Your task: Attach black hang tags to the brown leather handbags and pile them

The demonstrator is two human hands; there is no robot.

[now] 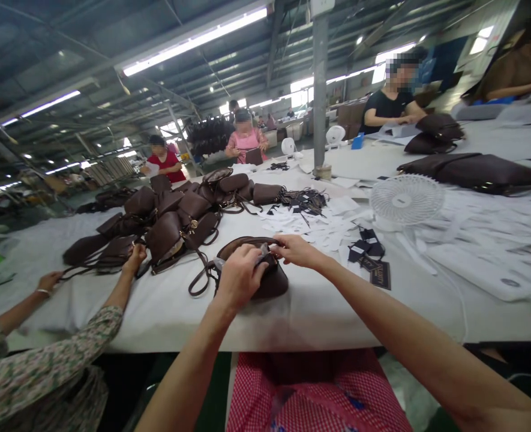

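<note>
A small dark brown handbag (272, 287) sits on the white-covered table in front of me, its top open. My left hand (241, 275) is bent over the opening, fingers closed on a crumpled greyish sheet (263, 253) that looks like thin plastic or paper. At the far right end of the rim, my right hand (292, 249) pinches the bag's edge; the fingertips are partly hidden. A looped brown strap (197, 284) lies to the left of the bag.
Brown bags (168, 237) are heaped at the left, where a co-worker's hands (135, 259) handle one. Right of me are black tags (368, 247), white paper strips (332, 231), a white fan (402, 201) and its cable. A grey post (320, 90) rises behind.
</note>
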